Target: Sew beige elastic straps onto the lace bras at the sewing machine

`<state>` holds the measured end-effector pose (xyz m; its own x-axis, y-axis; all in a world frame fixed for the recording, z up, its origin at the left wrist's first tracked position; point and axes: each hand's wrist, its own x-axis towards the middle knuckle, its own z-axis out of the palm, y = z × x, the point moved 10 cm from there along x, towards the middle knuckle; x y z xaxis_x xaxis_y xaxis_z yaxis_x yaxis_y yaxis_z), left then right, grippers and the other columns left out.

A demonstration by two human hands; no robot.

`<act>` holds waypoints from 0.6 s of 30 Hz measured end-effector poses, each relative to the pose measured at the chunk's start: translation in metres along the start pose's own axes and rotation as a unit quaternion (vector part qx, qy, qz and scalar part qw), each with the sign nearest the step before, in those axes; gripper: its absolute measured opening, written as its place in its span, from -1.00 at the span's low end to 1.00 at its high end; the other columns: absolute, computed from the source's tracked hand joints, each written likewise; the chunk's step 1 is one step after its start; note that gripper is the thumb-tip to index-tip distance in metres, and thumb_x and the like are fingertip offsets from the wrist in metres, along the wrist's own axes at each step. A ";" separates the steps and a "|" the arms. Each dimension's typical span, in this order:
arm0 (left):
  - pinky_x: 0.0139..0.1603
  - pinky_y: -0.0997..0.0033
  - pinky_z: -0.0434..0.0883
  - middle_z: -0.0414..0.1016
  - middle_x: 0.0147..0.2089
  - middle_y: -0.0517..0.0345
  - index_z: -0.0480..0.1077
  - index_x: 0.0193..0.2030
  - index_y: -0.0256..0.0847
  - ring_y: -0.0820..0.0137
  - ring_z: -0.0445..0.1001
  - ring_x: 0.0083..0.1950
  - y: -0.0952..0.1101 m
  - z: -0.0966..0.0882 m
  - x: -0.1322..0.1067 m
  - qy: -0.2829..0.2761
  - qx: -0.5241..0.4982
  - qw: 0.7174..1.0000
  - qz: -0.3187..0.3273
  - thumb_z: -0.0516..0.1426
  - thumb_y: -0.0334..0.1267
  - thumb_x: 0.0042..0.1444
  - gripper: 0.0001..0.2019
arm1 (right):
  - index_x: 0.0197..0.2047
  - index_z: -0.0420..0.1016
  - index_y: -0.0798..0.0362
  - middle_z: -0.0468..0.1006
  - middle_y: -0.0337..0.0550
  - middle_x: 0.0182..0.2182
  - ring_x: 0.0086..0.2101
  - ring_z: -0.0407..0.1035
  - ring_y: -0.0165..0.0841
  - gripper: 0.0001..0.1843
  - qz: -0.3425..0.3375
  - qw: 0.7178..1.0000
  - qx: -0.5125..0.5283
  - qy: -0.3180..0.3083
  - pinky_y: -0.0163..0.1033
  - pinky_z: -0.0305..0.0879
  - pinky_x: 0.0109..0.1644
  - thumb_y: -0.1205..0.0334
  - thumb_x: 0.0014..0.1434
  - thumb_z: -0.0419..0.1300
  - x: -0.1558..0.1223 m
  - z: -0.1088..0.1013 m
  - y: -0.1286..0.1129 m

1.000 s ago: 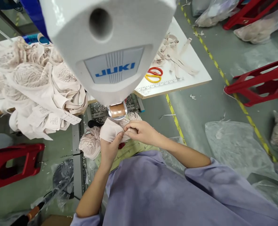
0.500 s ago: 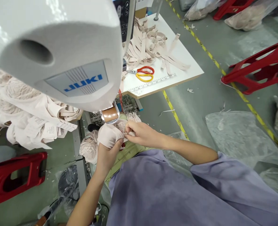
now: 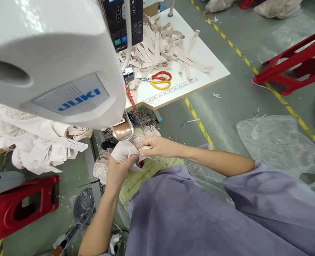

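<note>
A pale pink bra cup point(image 3: 122, 150) with lace trim sits just under the head of a white JUKI sewing machine point(image 3: 56, 64). My left hand point(image 3: 119, 170) is closed round the cup from below, thumb pressed on its edge. My right hand point(image 3: 154, 146) pinches the cup's edge from the right, fingers together, right beside the left thumb. The machine's shiny presser part point(image 3: 122, 131) hangs directly above the cup. More lace fabric point(image 3: 100, 167) droops to the left of my left hand.
A heap of pink lace garments with labels point(image 3: 40, 142) hangs off the table at left. On the white table point(image 3: 205, 67) lie beige straps point(image 3: 157, 46), red and yellow scissors point(image 3: 159, 79) and a ruler. Red plastic stools point(image 3: 18, 206) stand left and right point(image 3: 293, 67). Clear plastic bags point(image 3: 277, 142) cover the floor.
The view has swung left and down, so the machine head now fills the upper left. Both hands stay on the cup; my right fingers have closed in against the left thumb.
</note>
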<state>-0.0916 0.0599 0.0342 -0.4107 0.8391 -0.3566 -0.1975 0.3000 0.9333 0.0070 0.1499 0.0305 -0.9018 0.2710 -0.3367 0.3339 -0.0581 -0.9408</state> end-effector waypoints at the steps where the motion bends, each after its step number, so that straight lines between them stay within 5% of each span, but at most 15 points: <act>1: -0.32 0.39 0.45 0.50 -0.36 0.15 0.49 -0.31 -0.24 0.38 0.42 -0.34 -0.005 0.001 0.001 -0.005 -0.018 1.000 -0.014 0.36 -0.20 0.00 -0.80 | -0.19 0.58 0.14 0.52 -0.23 -0.37 -0.39 0.32 -0.43 -0.69 0.007 1.000 0.019 0.002 -0.35 0.19 -0.33 0.05 0.17 0.25 0.000 0.001 0.002; 7: -0.35 0.43 0.39 0.44 -0.44 0.20 0.45 -0.35 -0.25 0.43 0.40 -0.40 -0.007 0.006 0.007 -0.015 -0.052 0.999 -0.005 0.33 -0.19 0.03 -0.80 | -0.21 0.58 0.12 0.47 -0.28 -0.45 -0.43 0.29 -0.43 -0.71 -0.011 0.998 -0.025 0.052 -0.35 0.14 -0.36 0.05 0.19 0.24 -0.005 -0.003 -0.006; 13: -0.26 0.41 0.43 0.55 -0.36 0.14 0.51 -0.25 -0.27 0.40 0.47 -0.34 0.007 0.006 0.004 0.066 -0.072 0.995 0.013 0.35 -0.19 0.01 -0.77 | -0.29 0.57 0.07 0.56 -0.20 -0.38 -0.34 0.34 -0.39 -0.80 -0.110 0.959 -0.204 0.162 -0.30 0.10 -0.28 0.20 0.26 0.15 -0.013 -0.012 -0.045; 18: 0.03 0.22 0.48 0.61 -0.02 -0.02 0.53 -0.04 -0.18 0.18 0.56 -0.01 0.000 -0.017 -0.013 0.089 -0.074 0.993 0.033 0.35 -0.02 -0.04 -0.56 | -0.30 0.59 0.07 0.57 -0.22 -0.39 -0.41 0.35 -0.42 -0.84 -0.078 0.990 -0.095 0.076 -0.32 0.15 -0.36 0.22 0.12 0.20 -0.004 -0.020 -0.056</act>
<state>-0.1012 0.0416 0.0382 -0.5757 0.7566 -0.3100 -0.2887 0.1666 0.9428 -0.0024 0.1710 0.0858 -0.8995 0.4044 -0.1655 0.2530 0.1733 -0.9518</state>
